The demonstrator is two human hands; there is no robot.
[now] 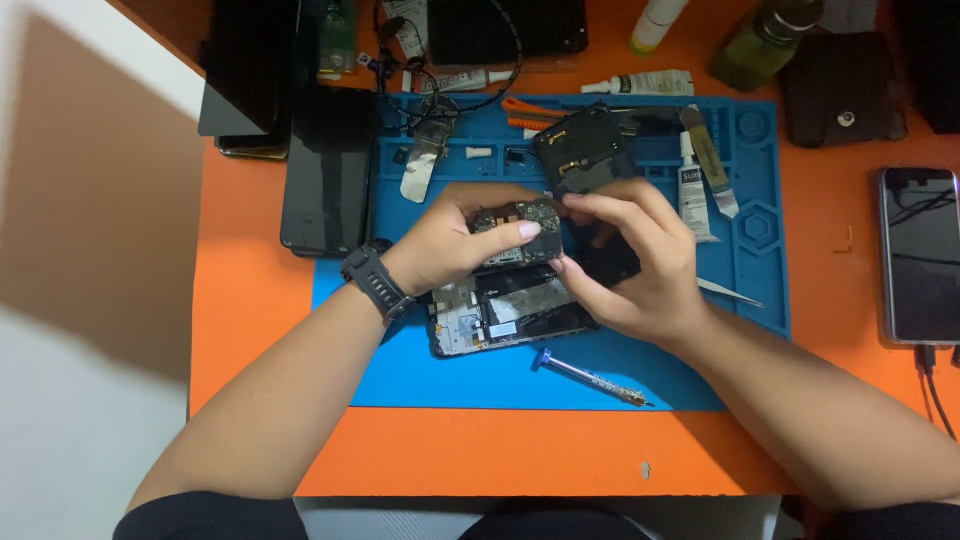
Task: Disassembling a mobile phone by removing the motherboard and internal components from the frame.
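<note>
Two hands hold one small circuit board [520, 232] just above an open phone [510, 315] on the blue mat [420, 370]. Left hand [450, 240] pinches its left end; right hand [630, 265] pinches the right end. It looks like the board is being turned over and checked. Careful fingers are needed. A screwdriver [590, 377] lies near, tweezers [730, 292] beside it.

A circuit board [520, 232] is held between both hands [450, 240] above an opened phone [505, 315] laid mid-mat [420, 370]. A screwdriver [590, 376] is set at its 5 o'clock, tweezers [730, 292] at 3, a back cover [583, 150] at 12, a glue tube [692, 200] at 2.
</note>
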